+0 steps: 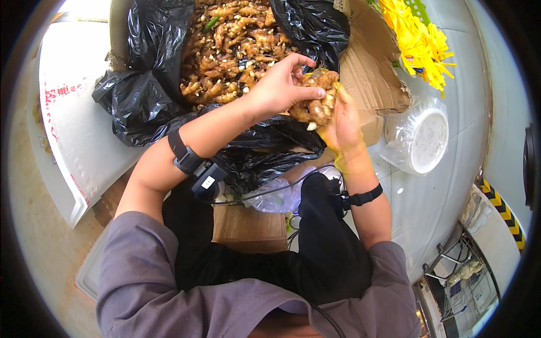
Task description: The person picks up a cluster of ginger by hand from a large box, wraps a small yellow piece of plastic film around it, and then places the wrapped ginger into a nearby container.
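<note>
A large heap of ginger root [236, 50], mixed with small pale pieces, lies in a black plastic bag [156, 38] inside an open cardboard box [367, 55]. Among the roots is a green chili-like piece [211, 24]. Above the box's right side, my right hand [344, 122] holds a knobbly clump of ginger [317, 99]; a thin yellowish glove or film covers part of that hand and wrist. My left hand [287, 82], bare, grips the same clump from the left, its thumb across the front and its fingers curled behind.
At the left stands a white foam box [80, 126] with red writing. To the right are a white round tub [429, 141] in clear plastic and a yellow bunch of strips [418, 42]. Between my legs are a clear plastic bag [274, 196] and a brown wooden-looking surface [249, 228].
</note>
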Demonstrator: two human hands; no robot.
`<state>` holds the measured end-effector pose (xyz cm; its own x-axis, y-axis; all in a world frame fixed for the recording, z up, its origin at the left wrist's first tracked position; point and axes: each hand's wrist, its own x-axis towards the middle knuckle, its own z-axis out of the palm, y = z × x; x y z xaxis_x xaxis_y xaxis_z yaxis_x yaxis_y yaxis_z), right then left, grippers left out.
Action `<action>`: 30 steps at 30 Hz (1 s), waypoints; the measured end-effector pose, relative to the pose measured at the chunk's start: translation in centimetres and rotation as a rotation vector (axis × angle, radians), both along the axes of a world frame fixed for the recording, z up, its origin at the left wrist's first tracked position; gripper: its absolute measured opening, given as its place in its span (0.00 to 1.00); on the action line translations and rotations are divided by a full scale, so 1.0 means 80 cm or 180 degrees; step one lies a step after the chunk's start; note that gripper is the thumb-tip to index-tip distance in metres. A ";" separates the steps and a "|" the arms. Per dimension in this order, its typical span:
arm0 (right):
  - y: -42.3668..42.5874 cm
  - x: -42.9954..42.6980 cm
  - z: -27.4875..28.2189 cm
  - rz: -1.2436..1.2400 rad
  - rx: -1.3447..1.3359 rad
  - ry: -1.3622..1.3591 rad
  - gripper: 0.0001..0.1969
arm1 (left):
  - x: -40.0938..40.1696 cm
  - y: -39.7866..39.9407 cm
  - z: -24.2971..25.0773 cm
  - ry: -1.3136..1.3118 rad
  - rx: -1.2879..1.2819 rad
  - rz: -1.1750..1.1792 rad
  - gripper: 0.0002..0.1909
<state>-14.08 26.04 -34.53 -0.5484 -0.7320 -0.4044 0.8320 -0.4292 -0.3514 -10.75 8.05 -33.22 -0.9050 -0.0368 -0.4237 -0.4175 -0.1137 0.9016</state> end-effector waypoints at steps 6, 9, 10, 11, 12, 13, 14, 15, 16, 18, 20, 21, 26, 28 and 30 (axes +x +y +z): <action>0.003 0.006 0.016 -0.0154 -0.0150 -0.0082 0.27 | 0.003 -0.006 0.003 0.0095 -0.0109 -0.0277 0.29; -0.001 0.007 0.029 -0.0219 0.0209 -0.0239 0.23 | 0.004 -0.002 0.015 0.0057 -0.0087 -0.0238 0.30; 0.001 0.009 0.024 -0.0224 0.0366 -0.0089 0.23 | 0.004 -0.001 0.018 0.0136 -0.0177 -0.0262 0.31; 0.002 0.010 0.021 -0.0227 0.0522 0.0061 0.22 | 0.005 0.002 0.017 0.0143 -0.0174 -0.0263 0.31; 0.002 0.010 0.018 -0.0223 0.0516 0.0062 0.22 | 0.006 0.003 0.017 0.0380 -0.0547 -0.0258 0.31; 0.002 0.010 0.016 -0.0169 0.0638 0.0330 0.21 | 0.008 0.004 0.017 0.0617 -0.0923 -0.0251 0.31; 0.002 0.009 0.014 -0.0112 0.0758 0.0601 0.20 | 0.011 0.006 0.017 0.0617 -0.0934 -0.0243 0.31; 0.005 0.007 0.008 -0.0105 0.0752 0.0612 0.20 | 0.012 0.010 0.020 0.0695 -0.1098 -0.0198 0.32; 0.009 0.004 0.002 0.0013 0.0825 0.0802 0.20 | 0.012 0.013 0.023 0.0774 -0.1264 -0.0150 0.33; 0.007 0.000 0.000 0.0152 0.0861 0.1002 0.20 | 0.012 0.013 0.027 0.0883 -0.1426 -0.0112 0.33; -0.003 -0.001 0.004 0.0174 0.0936 0.0968 0.20 | 0.015 0.009 0.032 0.1083 -0.1735 -0.0066 0.35; -0.003 -0.002 0.007 0.0188 0.0933 0.0966 0.20 | 0.014 0.008 0.043 0.0960 -0.1888 -0.0129 0.37; -0.003 0.003 -0.022 0.0292 0.0287 0.0201 0.22 | 0.010 0.003 0.039 0.1472 -0.2562 -0.0237 0.37; -0.015 0.003 -0.017 0.0138 0.0470 -0.0096 0.22 | 0.009 0.001 0.035 0.1774 -0.2690 -0.0202 0.33; -0.014 0.001 -0.029 0.0039 0.0287 -0.0233 0.21 | 0.008 -0.003 0.033 0.1813 -0.2784 -0.0269 0.28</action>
